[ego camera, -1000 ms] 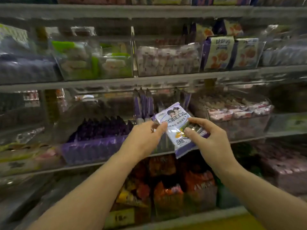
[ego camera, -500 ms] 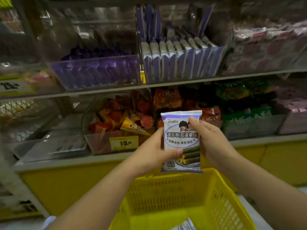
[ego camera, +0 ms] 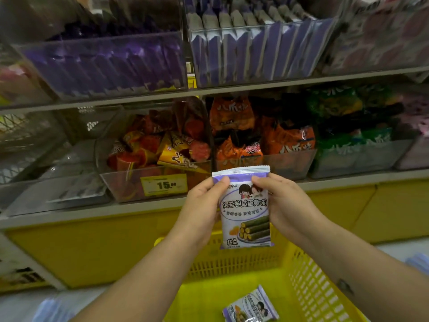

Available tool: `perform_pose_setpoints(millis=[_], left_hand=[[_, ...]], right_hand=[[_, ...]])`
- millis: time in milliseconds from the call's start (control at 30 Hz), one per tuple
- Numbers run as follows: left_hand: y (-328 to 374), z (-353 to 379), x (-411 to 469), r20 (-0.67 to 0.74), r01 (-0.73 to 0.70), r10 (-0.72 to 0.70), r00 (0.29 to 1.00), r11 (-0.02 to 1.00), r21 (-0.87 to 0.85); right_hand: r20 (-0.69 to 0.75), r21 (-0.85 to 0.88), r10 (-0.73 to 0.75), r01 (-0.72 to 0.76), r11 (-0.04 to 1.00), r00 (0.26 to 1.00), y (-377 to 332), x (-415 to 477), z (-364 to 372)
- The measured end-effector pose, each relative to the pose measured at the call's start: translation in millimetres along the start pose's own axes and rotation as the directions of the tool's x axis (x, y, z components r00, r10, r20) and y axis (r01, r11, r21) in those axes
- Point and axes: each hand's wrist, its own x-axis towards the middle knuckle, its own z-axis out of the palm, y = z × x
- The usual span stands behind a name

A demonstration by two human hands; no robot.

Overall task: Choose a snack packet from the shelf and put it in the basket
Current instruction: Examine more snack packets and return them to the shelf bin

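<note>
Snack packet (ego camera: 245,210) held upright over the far wall of the basket (ego camera: 313,287); left hand (ego camera: 202,212) pinches its 9 o'clock edge, right hand (ego camera: 285,205) its 3 o'clock edge, thumbs on the front. Advise lowering toward 6 o'clock, clear of the rim, before release; packet is a flat white-and-purple pouch picturing seaweed rolls.

Held packet (ego camera: 245,208) between left hand (ego camera: 200,211) and right hand (ego camera: 287,209), above basket (ego camera: 308,291); second packet (ego camera: 250,306) inside basket; shelf (ego camera: 348,177) behind
</note>
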Motion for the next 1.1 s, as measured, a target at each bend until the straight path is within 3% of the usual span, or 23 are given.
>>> perform_pose_setpoints(millis=[133, 300, 567, 700, 800, 933, 1100], left_hand=[[2, -3, 2, 0.044, 0.03, -0.028, 0.999, 0.998, -0.048], [8, -12, 4, 0.1, 0.068, -0.058, 0.993, 0.992, -0.102], [10, -18, 3, 0.114, -0.085, 0.087, 0.99, 0.996, -0.022], [11, -17, 1, 0.152, -0.09, 0.09, 0.984, 0.996, -0.008], [12, -17, -1, 0.247, -0.018, 0.013, 0.969, 1.0, 0.015], [11, -18, -6, 0.366, 0.156, -0.192, 0.911, 0.98, 0.124], [6, -15, -8, 0.362, 0.227, -0.25, 0.898, 0.968, 0.106]], right_hand=[[0.0, -0.065, 0.016, -0.016, 0.998, 1.0, -1, 1, -5], [0.1, -0.075, 0.042, -0.034, 0.997, 0.994, -8, -3, -8], [0.147, -0.132, 0.002, 0.017, 0.991, 0.989, -9, -8, -7], [0.068, -0.211, -0.077, 0.09, 0.973, 0.995, -11, -7, -7], [-0.04, -0.17, -0.099, 0.091, 0.981, 0.994, -11, -5, -9], [-0.147, -0.056, -0.059, 0.051, 0.997, 0.987, -17, -2, -14], [-0.094, -0.077, 0.06, -0.067, 0.995, 0.994, -18, 1, -21]])
